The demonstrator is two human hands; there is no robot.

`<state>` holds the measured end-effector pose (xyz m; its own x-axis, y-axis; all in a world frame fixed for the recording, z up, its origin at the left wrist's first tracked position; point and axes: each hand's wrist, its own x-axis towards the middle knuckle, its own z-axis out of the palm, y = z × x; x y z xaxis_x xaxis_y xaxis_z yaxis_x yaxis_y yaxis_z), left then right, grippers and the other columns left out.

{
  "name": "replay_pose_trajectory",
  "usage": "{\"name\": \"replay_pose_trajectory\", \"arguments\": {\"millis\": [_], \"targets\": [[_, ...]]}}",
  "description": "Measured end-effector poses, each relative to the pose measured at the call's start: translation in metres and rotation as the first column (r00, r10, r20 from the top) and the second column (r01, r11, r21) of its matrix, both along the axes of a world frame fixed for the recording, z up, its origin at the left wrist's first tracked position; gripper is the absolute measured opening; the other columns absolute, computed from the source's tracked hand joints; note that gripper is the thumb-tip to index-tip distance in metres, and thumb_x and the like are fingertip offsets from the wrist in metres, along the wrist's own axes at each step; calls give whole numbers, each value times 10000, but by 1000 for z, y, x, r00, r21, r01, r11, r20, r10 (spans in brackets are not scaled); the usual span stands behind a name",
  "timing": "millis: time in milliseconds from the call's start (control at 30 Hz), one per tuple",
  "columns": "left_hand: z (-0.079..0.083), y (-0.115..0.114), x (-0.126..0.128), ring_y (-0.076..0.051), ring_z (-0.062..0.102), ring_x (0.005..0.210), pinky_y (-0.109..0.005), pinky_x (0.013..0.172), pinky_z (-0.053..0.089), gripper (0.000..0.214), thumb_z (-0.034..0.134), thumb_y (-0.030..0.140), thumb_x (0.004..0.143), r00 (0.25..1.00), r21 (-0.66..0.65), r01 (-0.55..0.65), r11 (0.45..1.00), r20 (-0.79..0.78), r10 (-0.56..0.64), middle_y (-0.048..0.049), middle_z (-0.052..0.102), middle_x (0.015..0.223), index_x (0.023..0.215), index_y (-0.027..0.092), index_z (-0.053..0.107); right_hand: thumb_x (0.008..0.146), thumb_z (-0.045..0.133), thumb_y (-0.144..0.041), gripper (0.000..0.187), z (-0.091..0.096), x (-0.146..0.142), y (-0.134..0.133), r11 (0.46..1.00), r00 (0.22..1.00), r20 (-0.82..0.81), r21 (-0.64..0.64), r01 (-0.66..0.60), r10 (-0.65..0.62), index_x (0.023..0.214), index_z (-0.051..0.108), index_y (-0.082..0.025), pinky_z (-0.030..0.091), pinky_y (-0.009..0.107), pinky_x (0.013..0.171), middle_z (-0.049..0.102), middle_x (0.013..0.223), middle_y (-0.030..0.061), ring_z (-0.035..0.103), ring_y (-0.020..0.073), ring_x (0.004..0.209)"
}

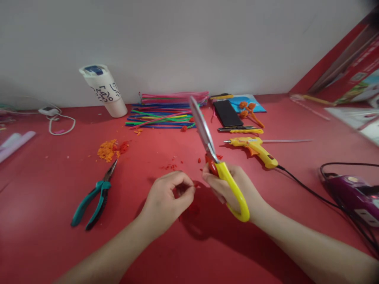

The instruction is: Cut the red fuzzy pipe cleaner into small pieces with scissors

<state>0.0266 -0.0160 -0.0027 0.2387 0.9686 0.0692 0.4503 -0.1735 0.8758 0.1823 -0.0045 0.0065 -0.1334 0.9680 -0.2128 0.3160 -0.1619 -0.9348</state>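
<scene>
My right hand [233,185] is wrapped around a pair of scissors [204,126], whose blades point up and away from me and look closed. A yellow loop hangs over the back of the fingers, and something red shows by the thumb. To its left, my left hand [168,197] pinches thumb and forefinger together. A tiny red piece [196,185] pokes out at those fingertips; most of it is hidden. Small red clippings [171,166] lie on the red table [148,260] just beyond both hands.
Teal pliers [99,193] lie left, near an orange and red fluff pile [108,151]. Behind are a white tumbler [106,90], coloured pipe cleaners [166,114] and a phone [227,113]. A yellow glue gun [254,149] with a cord lies right, near a purple device [352,193].
</scene>
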Motion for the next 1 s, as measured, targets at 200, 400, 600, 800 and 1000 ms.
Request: {"name": "replay_pose_trajectory", "arguments": {"millis": [200, 400, 600, 800, 1000], "targets": [[-3, 3, -3, -86, 491, 577, -193, 572, 389, 102, 513, 162, 728, 998, 4, -61, 998, 15, 61, 40, 525, 589, 628, 170, 531, 690, 509, -239, 59, 4, 1, 3, 995, 998, 40, -90, -46, 50, 661, 476, -200, 232, 177, 317, 339, 343, -110, 307, 50, 290], [-2, 0, 1, -81, 490, 564, -187, 559, 385, 97, 525, 136, 707, 998, 21, -42, 999, -38, 43, 44, 533, 577, 616, 168, 539, 663, 501, -188, 55, -3, -2, -2, 995, 996, 46, -61, -73, 76, 625, 464, -202, 230, 186, 341, 341, 379, -105, 325, 46, 307], [-4, 6, -6, -86, 488, 575, -194, 566, 383, 104, 506, 162, 724, 995, 31, -91, 995, -44, 93, 40, 529, 590, 625, 169, 534, 687, 495, -275, 91, -9, 12, 9, 994, 992, 112, 98, 47, -58, 641, 460, -204, 236, 208, 374, 313, 385, -95, 279, 55, 336], [-11, 20, -17, -94, 470, 582, -208, 566, 371, 95, 501, 195, 737, 980, 6, -187, 982, -63, 187, 40, 510, 599, 649, 173, 531, 655, 523, -343, 199, -8, 33, 31, 966, 881, 446, 255, 44, -158, 563, 434, -191, 225, 231, 413, 391, 455, -44, 331, 80, 435], [-13, 29, -28, -115, 480, 663, -248, 633, 393, 186, 470, 232, 782, 971, 184, -162, 970, -146, 190, 10, 490, 707, 607, 172, 490, 708, 490, -370, 218, -15, 31, 29, 978, 935, 320, 184, 96, -152, 586, 409, -208, 275, 233, 411, 355, 378, -69, 350, 85, 368]]}}
